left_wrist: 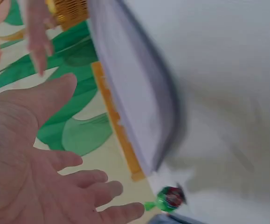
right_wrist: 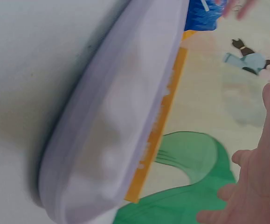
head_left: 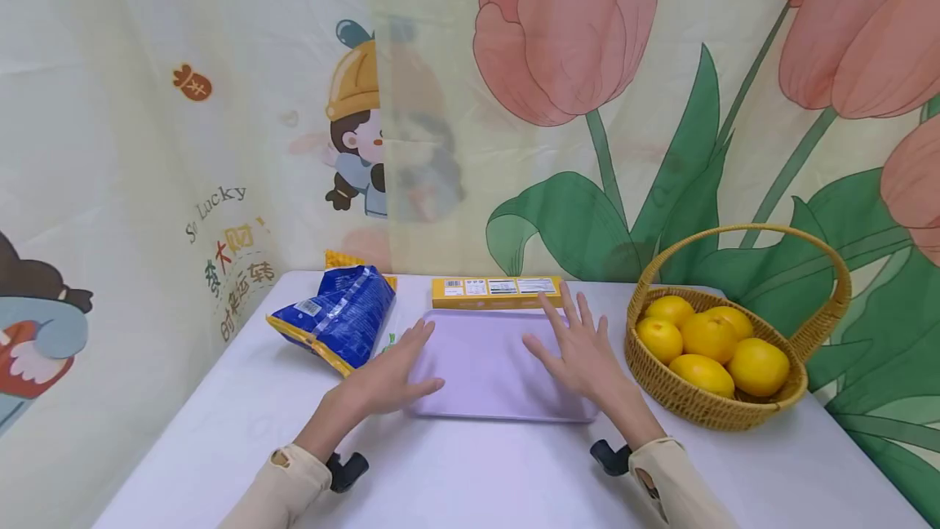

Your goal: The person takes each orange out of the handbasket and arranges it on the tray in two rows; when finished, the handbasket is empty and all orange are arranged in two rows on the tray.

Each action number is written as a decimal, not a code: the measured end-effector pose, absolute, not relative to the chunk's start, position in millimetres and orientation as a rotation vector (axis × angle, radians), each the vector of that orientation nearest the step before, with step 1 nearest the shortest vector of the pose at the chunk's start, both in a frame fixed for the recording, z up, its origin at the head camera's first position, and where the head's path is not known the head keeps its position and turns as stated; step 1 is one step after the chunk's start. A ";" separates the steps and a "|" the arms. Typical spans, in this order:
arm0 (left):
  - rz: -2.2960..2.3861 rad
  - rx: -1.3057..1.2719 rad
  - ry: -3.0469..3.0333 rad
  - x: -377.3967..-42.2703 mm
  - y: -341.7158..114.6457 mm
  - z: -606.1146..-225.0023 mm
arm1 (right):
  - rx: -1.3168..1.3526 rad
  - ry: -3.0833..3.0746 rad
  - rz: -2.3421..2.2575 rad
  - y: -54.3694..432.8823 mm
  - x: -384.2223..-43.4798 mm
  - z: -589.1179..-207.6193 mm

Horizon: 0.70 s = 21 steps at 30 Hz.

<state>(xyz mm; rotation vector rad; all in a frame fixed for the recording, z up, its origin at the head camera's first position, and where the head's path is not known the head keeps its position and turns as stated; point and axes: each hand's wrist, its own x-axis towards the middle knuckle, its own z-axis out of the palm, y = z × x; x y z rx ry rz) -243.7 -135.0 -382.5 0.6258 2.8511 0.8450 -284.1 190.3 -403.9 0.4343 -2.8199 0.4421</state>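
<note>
A lilac tray (head_left: 485, 366) lies flat on the white table, with nothing on it. Over its left end hovers my left hand (head_left: 389, 378), fingers straight and spread, holding nothing. My right hand (head_left: 580, 349) is above the tray's right side, its fingers spread as well and free of any object. Both wrist views show the palms apart from the tray. Close to the left hand's fingertips is a small green-wrapped candy (left_wrist: 169, 199), mostly hidden behind that hand in the head view. A blue and yellow snack bag (head_left: 341, 313) lies just beyond the left hand.
Behind the tray lies a long yellow box (head_left: 496, 292) with printed labels. To the right stands a wicker basket (head_left: 679, 398) with a tall handle, holding several yellow-orange fruits (head_left: 708, 337). A printed curtain (head_left: 441, 104) hangs along the table's back edge.
</note>
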 end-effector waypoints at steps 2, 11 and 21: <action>0.828 0.628 2.816 -241.7 -139.1 -389.3 | 0.461 -2.795 0.419 195.0 -278.2 -399.8; 0.724 0.686 2.751 -246.9 -157.4 -423.7 | 0.610 -2.714 0.391 207.9 -247.6 -380.3; 0.718 0.667 2.712 -248.2 -159.8 -432.9 | 0.652 -2.627 0.355 232.6 -215.8 -358.6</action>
